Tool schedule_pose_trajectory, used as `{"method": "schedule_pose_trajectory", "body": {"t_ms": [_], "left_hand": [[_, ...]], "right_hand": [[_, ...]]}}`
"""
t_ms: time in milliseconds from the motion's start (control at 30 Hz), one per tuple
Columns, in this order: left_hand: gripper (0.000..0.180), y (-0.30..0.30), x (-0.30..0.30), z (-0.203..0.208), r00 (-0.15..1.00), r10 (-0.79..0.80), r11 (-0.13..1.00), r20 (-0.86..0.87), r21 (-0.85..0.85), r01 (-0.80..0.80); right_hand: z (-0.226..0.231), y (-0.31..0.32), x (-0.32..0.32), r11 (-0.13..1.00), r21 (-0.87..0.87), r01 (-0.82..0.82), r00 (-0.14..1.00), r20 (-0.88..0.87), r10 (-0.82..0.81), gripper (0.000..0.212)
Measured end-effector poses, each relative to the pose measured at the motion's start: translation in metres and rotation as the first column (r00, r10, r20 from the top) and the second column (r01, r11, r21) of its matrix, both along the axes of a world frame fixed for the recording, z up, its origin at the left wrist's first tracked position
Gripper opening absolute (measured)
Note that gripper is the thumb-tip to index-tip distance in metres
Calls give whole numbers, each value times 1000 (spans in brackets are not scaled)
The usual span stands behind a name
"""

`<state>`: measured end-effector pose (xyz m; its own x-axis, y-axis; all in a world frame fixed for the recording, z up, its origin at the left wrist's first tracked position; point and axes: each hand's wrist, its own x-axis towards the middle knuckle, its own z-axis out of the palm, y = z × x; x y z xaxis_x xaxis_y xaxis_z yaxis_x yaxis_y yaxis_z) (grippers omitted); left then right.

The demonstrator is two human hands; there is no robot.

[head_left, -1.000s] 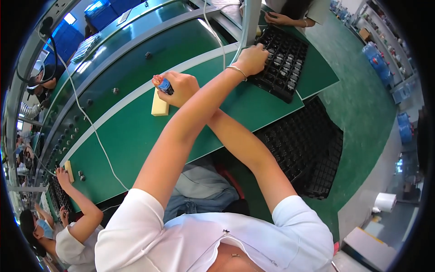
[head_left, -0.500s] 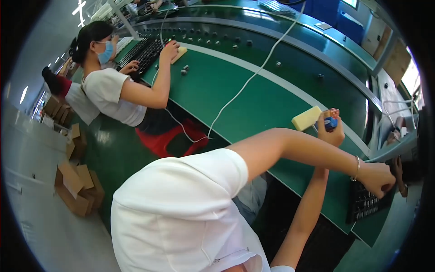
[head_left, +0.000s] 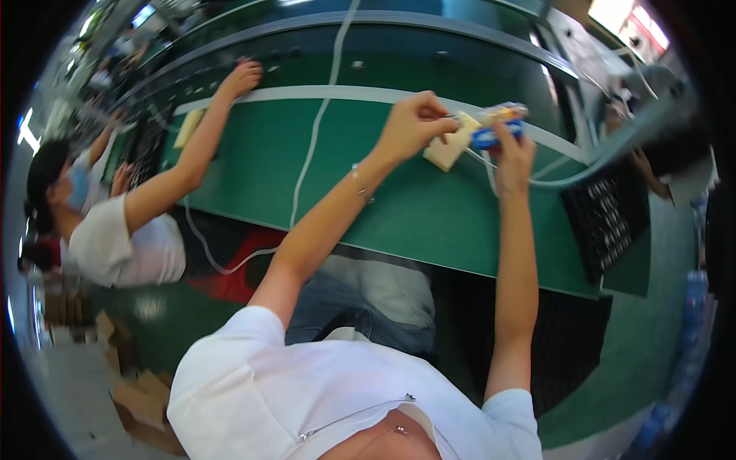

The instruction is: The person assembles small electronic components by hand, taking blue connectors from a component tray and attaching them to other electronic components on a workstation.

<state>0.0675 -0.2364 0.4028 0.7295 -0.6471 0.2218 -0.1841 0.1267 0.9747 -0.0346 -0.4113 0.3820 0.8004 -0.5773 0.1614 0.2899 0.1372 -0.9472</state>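
In my raised right hand (head_left: 512, 161) is a small blue-and-orange object (head_left: 498, 126), gripped between thumb and fingers above the green worktop (head_left: 399, 207). Just left of it, my left hand (head_left: 414, 126) is closed in a pinch, its fingertips close to that object. What sits in the pinch, if anything, is too small and blurred to make out. A pale yellow block (head_left: 445, 153) stands on the worktop below my fingertips, partly covered by them. A thin white cable shows beside the block and my right hand.
A black tray (head_left: 606, 218) with rows of small parts lies at the right. Left of my arms, a white cord (head_left: 310, 153) crosses the worktop. A masked co-worker (head_left: 130, 230) reaches over the far strip, where small parts stand. Cardboard boxes (head_left: 142, 406) are on the floor.
My left hand has moved from the black tray back left to beside the blue-and-orange object. My right hand still holds that object. The view has turned, and the co-worker's arm reaches farther out.
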Motion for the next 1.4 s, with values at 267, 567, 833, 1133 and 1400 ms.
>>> {"method": "schedule_pose_trajectory", "body": {"t_ms": [267,567,833,1133,1400], "left_hand": [[16,-7,-8,-10,1000,-26,1000,-7,-16,26],[21,-9,-3,-21,967,-158,987,-201,-73,146],[18,4,8,-23,971,115,976,-208,-159,-150],[19,3,3,-27,953,112,971,-283,-172,-165],[18,1,-1,-26,936,110,965,-333,-190,-181]], "right_hand": [[3,10,0,992,-79,-99,989,-118,89,32],[2,-2,-4,960,79,-270,943,-181,280,32],[5,3,-2,812,-578,81,976,-120,-183,37],[-6,16,3,567,-816,112,963,-52,-265,36],[-7,17,3,534,-839,102,958,-61,-279,35]]}}
